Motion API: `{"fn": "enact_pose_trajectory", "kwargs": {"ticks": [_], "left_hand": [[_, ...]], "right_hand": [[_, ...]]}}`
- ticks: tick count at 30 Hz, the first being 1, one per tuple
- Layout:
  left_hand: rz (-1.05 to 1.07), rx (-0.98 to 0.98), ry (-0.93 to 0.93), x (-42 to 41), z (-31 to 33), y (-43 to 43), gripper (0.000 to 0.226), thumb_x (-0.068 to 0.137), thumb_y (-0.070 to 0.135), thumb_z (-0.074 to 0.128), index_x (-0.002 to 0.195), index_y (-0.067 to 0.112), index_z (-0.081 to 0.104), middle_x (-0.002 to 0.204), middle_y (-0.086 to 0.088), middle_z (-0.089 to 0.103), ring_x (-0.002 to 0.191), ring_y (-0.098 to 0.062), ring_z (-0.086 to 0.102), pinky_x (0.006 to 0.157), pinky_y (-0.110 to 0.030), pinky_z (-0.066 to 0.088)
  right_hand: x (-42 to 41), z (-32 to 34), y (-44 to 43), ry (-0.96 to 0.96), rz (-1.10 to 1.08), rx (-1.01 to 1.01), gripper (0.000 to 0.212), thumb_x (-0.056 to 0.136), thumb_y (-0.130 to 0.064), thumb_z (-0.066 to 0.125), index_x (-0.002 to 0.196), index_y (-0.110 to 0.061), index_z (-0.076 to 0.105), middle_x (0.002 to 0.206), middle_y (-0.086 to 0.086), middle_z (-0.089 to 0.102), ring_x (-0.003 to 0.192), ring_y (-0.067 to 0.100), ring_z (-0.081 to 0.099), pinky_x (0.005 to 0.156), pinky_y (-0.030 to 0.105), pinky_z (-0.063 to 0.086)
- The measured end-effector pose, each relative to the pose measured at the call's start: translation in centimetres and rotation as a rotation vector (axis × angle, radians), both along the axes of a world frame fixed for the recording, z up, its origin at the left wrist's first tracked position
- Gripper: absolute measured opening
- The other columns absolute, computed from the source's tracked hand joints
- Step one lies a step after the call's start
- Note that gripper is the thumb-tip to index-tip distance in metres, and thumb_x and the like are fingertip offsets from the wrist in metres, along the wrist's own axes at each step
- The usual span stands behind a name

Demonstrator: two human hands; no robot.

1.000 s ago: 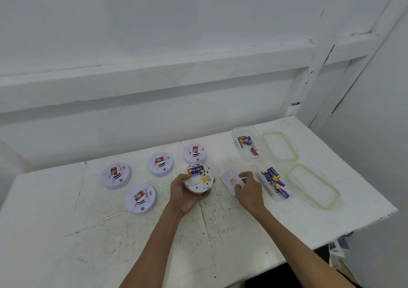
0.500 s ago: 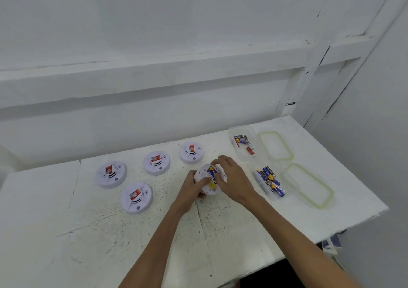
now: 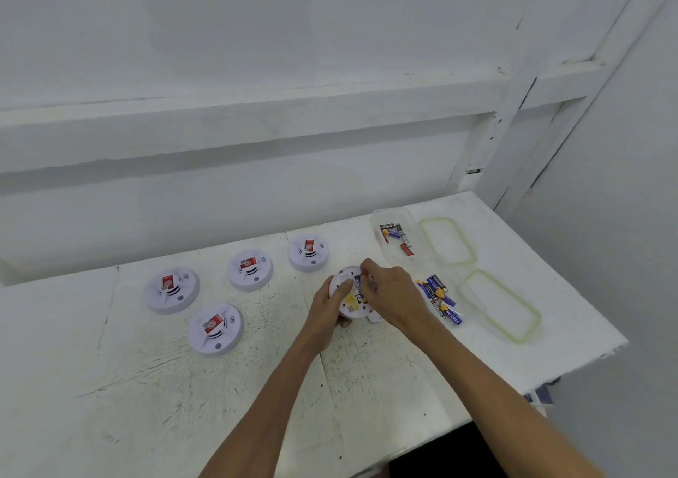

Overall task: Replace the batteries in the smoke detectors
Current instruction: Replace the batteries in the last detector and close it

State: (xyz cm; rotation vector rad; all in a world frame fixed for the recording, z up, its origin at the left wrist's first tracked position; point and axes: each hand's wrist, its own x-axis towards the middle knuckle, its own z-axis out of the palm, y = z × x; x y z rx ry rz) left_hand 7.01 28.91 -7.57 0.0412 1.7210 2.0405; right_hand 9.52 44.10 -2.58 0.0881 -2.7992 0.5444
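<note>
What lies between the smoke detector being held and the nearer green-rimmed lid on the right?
A heap of loose batteries, seen in the head view.

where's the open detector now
Head view, right of centre: the open detector is gripped by the left hand, right hand on top, left of the nearer battery box.

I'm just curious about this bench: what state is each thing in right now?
Held smoke detector: upside down, battery bay open.
Left hand: grips that detector.
Right hand: fingers pinch a battery in it.
Four other detectors: face up on the table, untouched.
Far box: open, few batteries inside.
Near box: open, more batteries inside.
Two lids: off, beside the boxes.
</note>
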Motion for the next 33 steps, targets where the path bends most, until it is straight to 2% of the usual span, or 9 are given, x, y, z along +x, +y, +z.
{"fn": "enact_pose_trajectory", "kwargs": {"ticks": [4, 7, 12, 16, 19, 23, 25, 29, 33], "left_hand": [[0.034, 0.027, -0.011, 0.0, -0.2, 0.7, 0.029, 0.103, 0.040, 0.056, 0.125, 0.024, 0.065, 0.099, -0.016, 0.074, 0.072, -0.020, 0.065, 0.049, -0.025, 0.045], [0.030, 0.019, -0.017, 0.3, -0.5, 1.0, 0.030, 0.102, 0.043, 0.056, 0.123, 0.023, 0.066, 0.093, -0.013, 0.074, 0.070, -0.020, 0.065, 0.049, -0.026, 0.044], [0.034, 0.065, -0.109, 0.1, -0.5, 1.4, 0.033, 0.101, 0.039, 0.059, 0.122, 0.015, 0.065, 0.094, -0.018, 0.071, 0.066, -0.021, 0.062, 0.046, -0.025, 0.042], [-0.009, 0.074, -0.132, -0.4, 0.6, 2.2, 0.032, 0.103, 0.038, 0.057, 0.123, 0.014, 0.064, 0.093, -0.015, 0.070, 0.066, -0.021, 0.060, 0.047, -0.026, 0.041], [-0.023, 0.047, -0.134, -0.4, 0.9, 2.9, 0.027, 0.103, 0.038, 0.057, 0.119, 0.018, 0.065, 0.094, -0.012, 0.072, 0.070, -0.021, 0.061, 0.048, -0.025, 0.043], [-0.031, 0.034, -0.168, -0.5, 0.5, 2.4, 0.027, 0.103, 0.037, 0.058, 0.119, 0.017, 0.065, 0.095, -0.011, 0.071, 0.068, -0.019, 0.059, 0.046, -0.026, 0.042], [-0.034, 0.030, -0.178, -0.6, 0.3, 1.8, 0.029, 0.102, 0.037, 0.059, 0.122, 0.017, 0.065, 0.095, -0.012, 0.070, 0.065, -0.018, 0.057, 0.045, -0.025, 0.041], [-0.029, 0.008, -0.194, -0.9, 0.1, 1.3, 0.028, 0.102, 0.037, 0.060, 0.123, 0.019, 0.066, 0.098, -0.012, 0.072, 0.067, -0.017, 0.059, 0.046, -0.024, 0.043], [-0.023, 0.009, -0.200, -1.0, 0.4, 1.5, 0.028, 0.102, 0.036, 0.060, 0.123, 0.018, 0.066, 0.096, -0.011, 0.071, 0.065, -0.017, 0.058, 0.046, -0.024, 0.043]], "right_hand": [[-0.4, -0.2, 0.0, 0.004, -0.003, 0.046, 0.016, 0.097, -0.027, 0.052, 0.093, -0.011, 0.054, 0.057, 0.007, 0.056, 0.046, 0.023, 0.044, 0.043, 0.033, 0.036], [-0.5, -0.5, 0.1, -0.037, -0.010, 0.052, 0.020, 0.098, -0.031, 0.048, 0.091, -0.013, 0.049, 0.060, 0.006, 0.055, 0.049, 0.023, 0.047, 0.045, 0.036, 0.039], [0.2, -0.5, 1.0, -0.097, -0.031, -0.112, 0.023, 0.102, -0.035, 0.048, 0.096, -0.015, 0.038, 0.062, 0.004, 0.056, 0.051, 0.022, 0.053, 0.046, 0.039, 0.041], [0.4, -1.0, 1.1, -0.086, -0.259, -0.304, 0.029, 0.098, -0.045, 0.054, 0.107, -0.018, 0.049, 0.091, 0.002, 0.066, 0.078, 0.018, 0.066, 0.062, 0.036, 0.055], [0.4, -1.2, 1.5, 0.081, -0.371, -0.378, 0.022, 0.095, -0.044, 0.060, 0.100, -0.023, 0.063, 0.099, -0.007, 0.064, 0.089, 0.011, 0.061, 0.073, 0.027, 0.050], [0.4, 0.4, 5.2, 0.181, -0.539, -0.682, 0.017, 0.092, -0.038, 0.067, 0.095, -0.023, 0.074, 0.080, -0.008, 0.071, 0.075, 0.007, 0.066, 0.069, 0.025, 0.052], [0.5, -0.2, 8.2, 0.037, -0.565, -0.576, 0.021, 0.093, -0.036, 0.066, 0.097, -0.018, 0.076, 0.077, -0.005, 0.072, 0.072, 0.009, 0.066, 0.069, 0.025, 0.051], [0.9, -2.8, 10.7, -0.243, -0.579, -0.428, 0.028, 0.089, -0.032, 0.071, 0.108, -0.012, 0.071, 0.088, 0.008, 0.073, 0.078, 0.018, 0.066, 0.075, 0.028, 0.052], [0.9, -3.1, 10.4, -0.241, -0.578, -0.366, 0.023, 0.090, -0.031, 0.070, 0.101, -0.010, 0.070, 0.083, 0.005, 0.070, 0.071, 0.016, 0.064, 0.068, 0.029, 0.053]]}}
